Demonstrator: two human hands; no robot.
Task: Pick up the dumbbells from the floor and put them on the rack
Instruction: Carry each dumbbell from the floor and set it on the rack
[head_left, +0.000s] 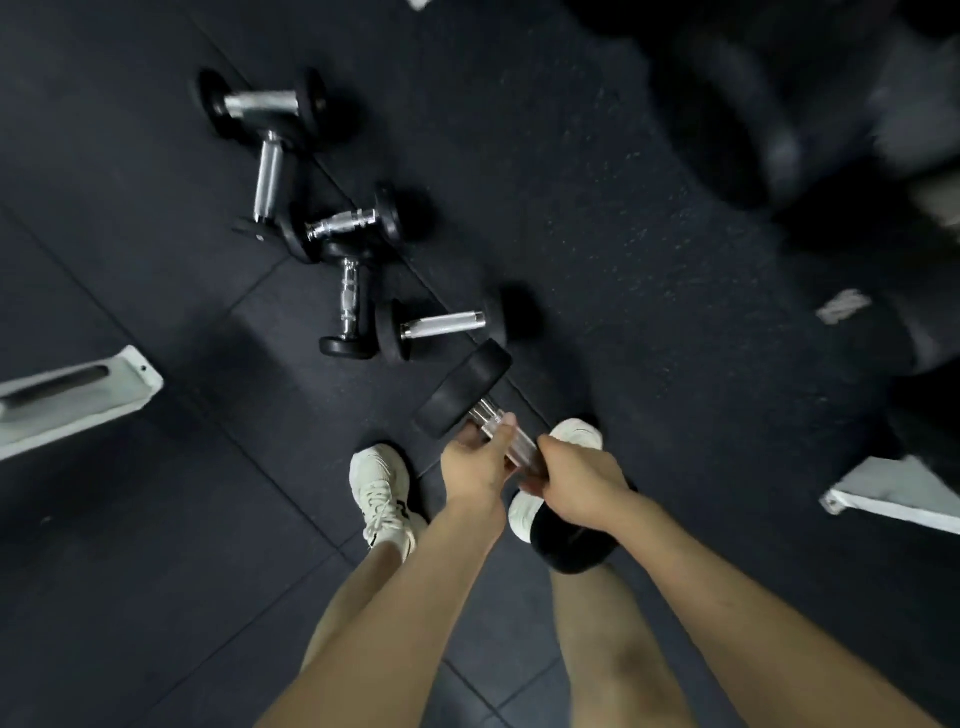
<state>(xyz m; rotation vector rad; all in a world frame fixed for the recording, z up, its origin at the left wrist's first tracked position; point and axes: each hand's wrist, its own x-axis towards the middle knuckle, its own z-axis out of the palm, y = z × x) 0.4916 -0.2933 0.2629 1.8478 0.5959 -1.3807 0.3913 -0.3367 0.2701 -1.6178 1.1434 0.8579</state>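
The pick-up seems to be under way: the left hand (475, 467) and right hand (582, 480) are both gripping the steel handle of a big dumbbell (465, 392), side by side. Next it is calling for a steady carry to the rack, which I cannot make out; other dumbbells (441, 325) are lying on the floor (156, 519) beyond the hands.

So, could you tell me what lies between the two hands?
Head view: the held dumbbell, a short stretch of its chrome handle, between left hand and right hand.
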